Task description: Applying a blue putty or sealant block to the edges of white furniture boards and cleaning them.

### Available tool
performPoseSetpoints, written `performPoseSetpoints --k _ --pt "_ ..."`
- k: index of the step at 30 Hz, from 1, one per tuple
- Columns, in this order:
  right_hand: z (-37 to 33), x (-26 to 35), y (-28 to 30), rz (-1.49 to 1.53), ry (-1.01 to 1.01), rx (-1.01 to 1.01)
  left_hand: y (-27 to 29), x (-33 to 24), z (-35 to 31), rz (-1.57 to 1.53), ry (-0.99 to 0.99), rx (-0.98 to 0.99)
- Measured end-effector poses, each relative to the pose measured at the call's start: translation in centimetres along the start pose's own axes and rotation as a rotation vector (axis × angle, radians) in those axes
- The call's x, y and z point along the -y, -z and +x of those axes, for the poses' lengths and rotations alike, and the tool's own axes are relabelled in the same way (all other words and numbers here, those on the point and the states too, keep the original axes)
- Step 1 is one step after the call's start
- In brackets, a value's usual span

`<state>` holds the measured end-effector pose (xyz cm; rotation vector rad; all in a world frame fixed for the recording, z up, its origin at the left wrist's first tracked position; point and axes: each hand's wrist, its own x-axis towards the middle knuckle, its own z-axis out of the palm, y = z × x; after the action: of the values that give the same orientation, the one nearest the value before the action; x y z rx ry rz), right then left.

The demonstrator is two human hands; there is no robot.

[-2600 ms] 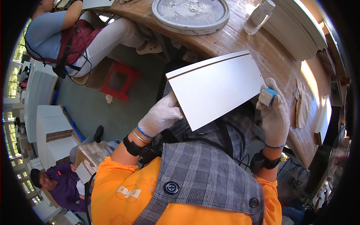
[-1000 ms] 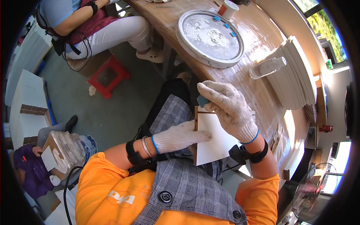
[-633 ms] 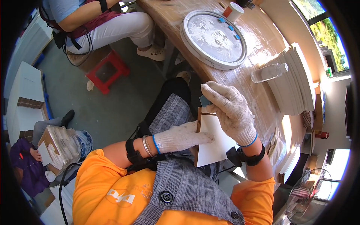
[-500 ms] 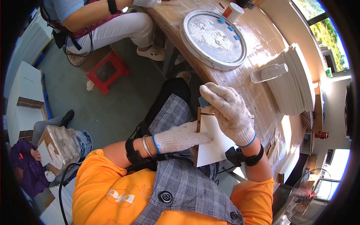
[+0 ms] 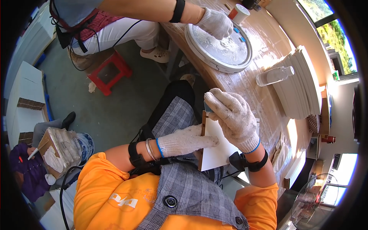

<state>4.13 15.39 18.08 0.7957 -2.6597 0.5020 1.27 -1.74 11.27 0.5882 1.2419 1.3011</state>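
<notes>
My gloved left hand [image 5: 186,142] grips a white panel [image 5: 215,158] with a brown edge, its thumb lying across the white face. The panel stands tilted over my lap, close to the table's front edge. My gloved right hand [image 5: 234,120] is closed around a small flat blue-grey piece [image 5: 206,106] that looks like a scraper. That piece sits at the panel's upper corner, by the brown edge; my fingers cover most of it. Beyond, a co-worker's gloved hand [image 5: 217,23] is over a round grey-white lid [image 5: 190,46] smeared with white paste.
The wooden table [image 5: 264,97] holds a clear bottle [image 5: 274,76], a stack of white panels [image 5: 301,86] and a white cup [image 5: 239,14]. A red stool [image 5: 112,73] stands on the floor at left. Another person [image 5: 28,172] works at far left; a fan [image 5: 316,199] stands at lower right.
The co-worker's arm has reached right, bringing a gloved hand over the round lid. My right hand has shifted slightly down at the panel's corner. My left hand and the panel look unmoved.
</notes>
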Motion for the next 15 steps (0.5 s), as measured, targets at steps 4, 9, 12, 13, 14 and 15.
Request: performPoseSetpoints --k 4,9,12,13,14,15 --pt "-0.1 -0.2 0.1 -0.02 0.039 -0.047 -0.2 1.1 0.4 -0.063 -0.042 0.018" --pt "-0.4 0.0 0.0 -0.012 -0.017 0.004 0.1 0.9 0.5 -0.057 -0.008 0.049" --pt "-0.3 0.1 0.1 -0.036 -0.028 -0.036 0.3 0.6 0.4 -0.072 0.042 0.074" --pt "-0.2 0.1 0.2 -0.008 -0.029 -0.042 0.3 0.5 0.5 -0.064 0.033 0.068" --pt "-0.3 0.0 0.2 -0.009 -0.028 -0.044 0.2 0.4 0.4 -0.057 0.025 0.063" --pt "-0.3 0.0 0.1 0.008 -0.033 -0.025 0.2 0.3 0.4 -0.049 0.016 0.059"
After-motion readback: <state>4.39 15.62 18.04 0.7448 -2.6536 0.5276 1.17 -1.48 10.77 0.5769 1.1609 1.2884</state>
